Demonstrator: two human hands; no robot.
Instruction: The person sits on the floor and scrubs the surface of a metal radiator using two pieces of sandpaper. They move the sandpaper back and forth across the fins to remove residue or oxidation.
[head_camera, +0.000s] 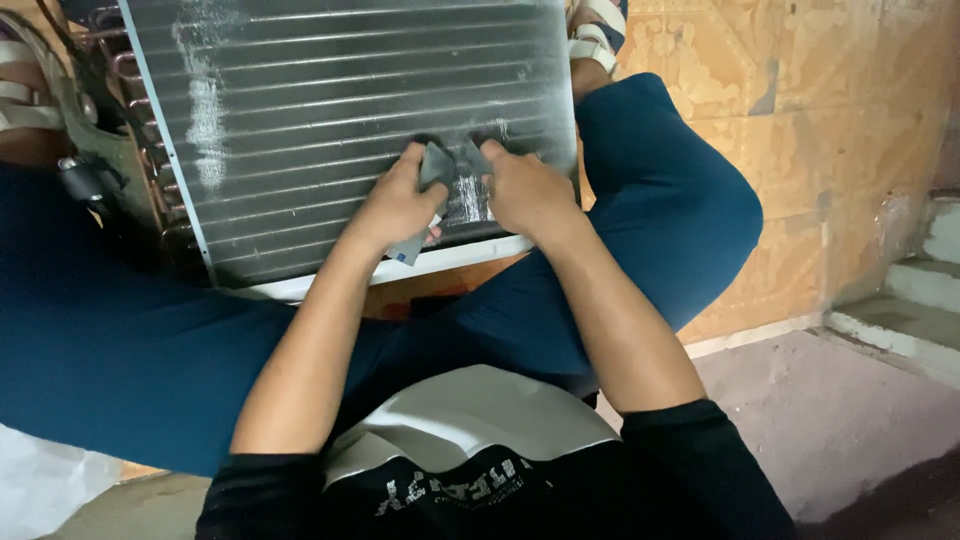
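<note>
1. Fingers of the left hand (395, 208) pinch a small grey tool (432, 170) against the coil panel (330, 100); the right hand (525, 190) presses its curled fingers on the tool's other end.
2. Risk, as I judge it: pushing too hard or slanting across the thin metal fins could bend them, or the tool could slip and scrape a knuckle.
3. Panel leans between the knees, over the tiled floor (820, 120); copper tubes (120, 70) show at its left edge.
4. No containers in view.

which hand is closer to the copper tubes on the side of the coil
Left. The left hand sits on the finned coil, nearer the copper tube bends at its left edge; the right hand is farther right.
</note>
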